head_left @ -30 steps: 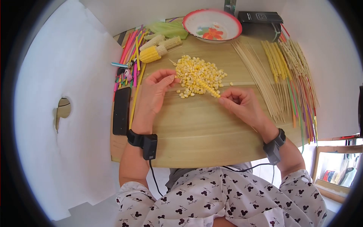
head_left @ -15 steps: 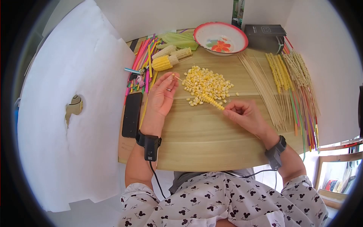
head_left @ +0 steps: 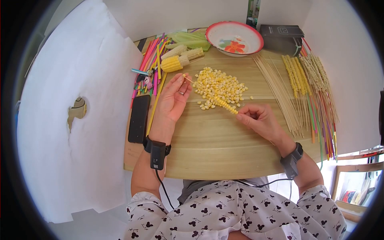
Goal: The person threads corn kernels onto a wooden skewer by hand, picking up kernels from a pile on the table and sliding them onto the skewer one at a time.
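A thin skewer point(head_left: 226, 105) runs over the corn pile, its lower part lined with yellow kernels and its upper part bare. My right hand point(head_left: 260, 121) pinches it at the lower end, thumb against forefinger. At the other end, my left hand point(head_left: 173, 100) pinches a single corn kernel point(head_left: 184, 75) between thumb and forefinger, right at the skewer's tip. The pile of loose corn kernels point(head_left: 219, 82) lies on the wooden table between my hands.
Stripped cobs and a partly stripped corn cob point(head_left: 171, 64) lie behind my left hand. Further out are a phone point(head_left: 139, 119), colourful sticks point(head_left: 149, 56) and an enamel bowl point(head_left: 216, 30). On the right are bare skewers point(head_left: 279, 95), filled skewers point(head_left: 295, 76) and a black box point(head_left: 276, 42).
Both hands keep their pinch on the kernel and the skewer. The left hand's fingertips have shifted slightly up at the skewer's tip; the view has tilted a little.
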Demonstrator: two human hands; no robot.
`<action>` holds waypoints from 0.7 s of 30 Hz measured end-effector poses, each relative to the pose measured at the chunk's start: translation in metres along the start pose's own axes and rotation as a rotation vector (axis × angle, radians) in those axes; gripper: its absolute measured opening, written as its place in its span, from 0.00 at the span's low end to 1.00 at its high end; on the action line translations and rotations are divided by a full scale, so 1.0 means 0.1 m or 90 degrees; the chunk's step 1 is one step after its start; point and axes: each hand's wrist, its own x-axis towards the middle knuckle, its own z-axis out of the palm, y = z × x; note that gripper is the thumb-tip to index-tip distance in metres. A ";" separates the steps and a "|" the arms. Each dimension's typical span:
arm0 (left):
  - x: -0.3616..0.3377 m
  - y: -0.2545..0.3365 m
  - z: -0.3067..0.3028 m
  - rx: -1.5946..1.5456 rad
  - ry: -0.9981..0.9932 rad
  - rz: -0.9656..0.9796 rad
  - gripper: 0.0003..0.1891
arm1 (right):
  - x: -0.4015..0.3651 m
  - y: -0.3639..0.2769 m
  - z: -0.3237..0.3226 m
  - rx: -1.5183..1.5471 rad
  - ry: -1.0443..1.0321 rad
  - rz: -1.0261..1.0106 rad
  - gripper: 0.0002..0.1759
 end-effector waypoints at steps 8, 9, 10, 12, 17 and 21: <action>0.01 -0.01 -0.02 -0.014 -0.013 0.007 0.09 | 0.00 0.01 0.00 -0.006 0.008 -0.014 0.07; 0.01 -0.01 -0.02 0.000 -0.013 0.010 0.10 | 0.00 0.01 0.00 -0.010 0.008 -0.014 0.07; 0.01 -0.01 -0.02 0.013 -0.013 0.013 0.10 | 0.00 0.02 0.00 -0.015 0.008 -0.014 0.07; 0.02 -0.01 -0.02 0.016 -0.015 0.014 0.10 | 0.00 0.02 0.00 -0.014 0.009 -0.016 0.07; 0.01 -0.01 0.00 0.023 -0.015 0.015 0.10 | 0.00 0.02 0.00 -0.014 0.011 -0.017 0.07; 0.02 -0.02 -0.02 0.021 -0.021 0.025 0.10 | 0.01 0.04 0.00 -0.024 0.016 -0.030 0.07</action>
